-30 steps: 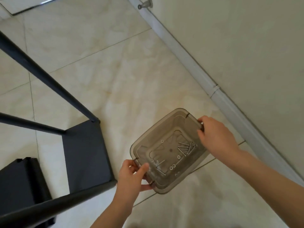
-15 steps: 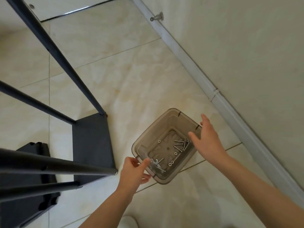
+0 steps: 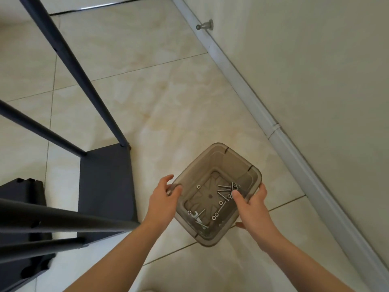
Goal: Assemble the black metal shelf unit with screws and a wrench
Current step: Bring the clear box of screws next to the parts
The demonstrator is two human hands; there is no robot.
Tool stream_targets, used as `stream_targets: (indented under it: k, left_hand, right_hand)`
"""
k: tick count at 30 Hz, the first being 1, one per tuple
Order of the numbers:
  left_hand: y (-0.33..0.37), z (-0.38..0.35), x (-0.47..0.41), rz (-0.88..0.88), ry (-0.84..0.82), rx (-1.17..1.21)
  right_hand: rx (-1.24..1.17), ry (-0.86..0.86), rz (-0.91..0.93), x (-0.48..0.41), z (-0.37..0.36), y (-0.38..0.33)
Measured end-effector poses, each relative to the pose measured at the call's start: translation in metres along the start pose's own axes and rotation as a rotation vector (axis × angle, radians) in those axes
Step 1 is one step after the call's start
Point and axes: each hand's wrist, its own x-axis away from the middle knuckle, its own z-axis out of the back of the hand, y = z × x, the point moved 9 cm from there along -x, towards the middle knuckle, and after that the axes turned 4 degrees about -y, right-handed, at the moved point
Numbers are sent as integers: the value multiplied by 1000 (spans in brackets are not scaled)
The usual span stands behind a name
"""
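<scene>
A translucent brown plastic bin (image 3: 207, 163) sits low over the tiled floor. Inside lie several silver screws (image 3: 226, 189), washers and a small wrench (image 3: 197, 217). My left hand (image 3: 163, 196) holds the bin's left rim between thumb and fingers. My right hand (image 3: 252, 206) grips the right wall, thumb inside near the screws and fingers outside. To the left stands the black metal shelf unit (image 3: 107, 182), with its thin black poles (image 3: 73, 66) running up past the camera.
Another black shelf panel (image 3: 21, 194) lies on the floor at the far left. A pale wall with a white baseboard (image 3: 242, 81) runs diagonally on the right, with a metal door stopper (image 3: 205, 25) sticking out of it.
The bin has come down beside the shelf. My right hand slid from the far corner to the near right wall, thumb now inside. My left hand shifted up along the left rim.
</scene>
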Motion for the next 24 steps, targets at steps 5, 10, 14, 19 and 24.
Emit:
stream_targets:
  k: [5, 10, 14, 19, 24]
  left_hand:
    - [3, -14, -11, -27, -56, -37]
    - [12, -25, -26, -39, -46, -6]
    - [15, -34, -30, -50, -30, -44]
    - [14, -33, -35, 12, -50, -7]
    - [9, -31, -36, 66, -106, 17]
  right_hand:
    - [14, 17, -20, -27, 5, -9]
    - [13, 55, -1, -53, 13, -27]
    - [77, 93, 51, -69, 16, -40]
    - [121, 71, 76, -79, 12, -57]
    - [165, 63, 89, -83, 12, -61]
